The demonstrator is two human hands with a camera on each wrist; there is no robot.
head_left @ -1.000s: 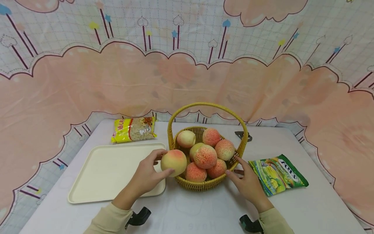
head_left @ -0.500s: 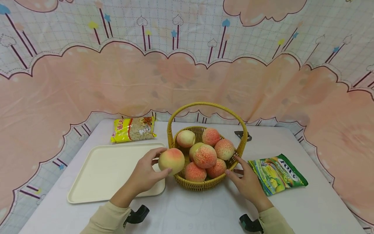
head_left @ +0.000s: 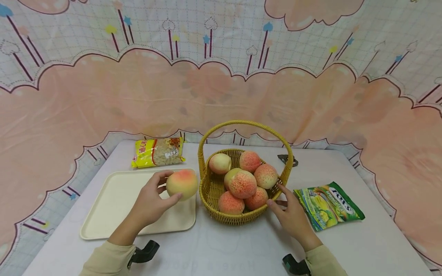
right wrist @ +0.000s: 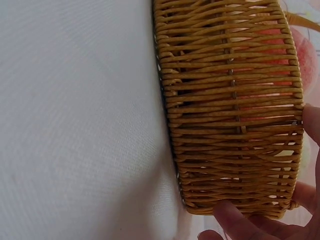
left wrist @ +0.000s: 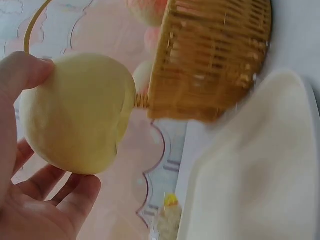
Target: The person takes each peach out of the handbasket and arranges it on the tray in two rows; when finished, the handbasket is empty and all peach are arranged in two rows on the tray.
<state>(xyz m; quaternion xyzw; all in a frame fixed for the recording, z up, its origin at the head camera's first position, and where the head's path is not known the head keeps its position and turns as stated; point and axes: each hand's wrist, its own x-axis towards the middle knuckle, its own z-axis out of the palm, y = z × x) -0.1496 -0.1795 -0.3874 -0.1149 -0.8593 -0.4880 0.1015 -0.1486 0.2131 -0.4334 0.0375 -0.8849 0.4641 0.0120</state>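
My left hand [head_left: 150, 201] grips a pale yellow peach [head_left: 183, 184] with a pink-orange blush between thumb and fingers. The peach is above the right part of a cream tray [head_left: 114, 207]; in the left wrist view the thumb [left wrist: 32, 72] lies on one side of the peach and fingertips [left wrist: 85, 190] on the opposite side. A yellow wicker basket [head_left: 231, 219] with a tall handle stands to the right, holding several peaches [head_left: 243, 184], reddish and pale. My right hand [head_left: 291, 216] holds the basket's right side, its thumb at the rim and fingers against the outer weave [right wrist: 235, 110].
Behind the tray lies a yellow-and-clear food packet [head_left: 159, 152]. A green FOX'S candy bag [head_left: 329, 206] lies right of my right hand. A small black object [head_left: 287, 160] is behind the basket handle, on the white table [head_left: 221, 253]. A patterned cloth [head_left: 221, 92] hangs behind.
My left hand has carried the peach leftward from the basket's left rim to over the tray. The basket's left part now shows its bare weave. The right hand stays in place.
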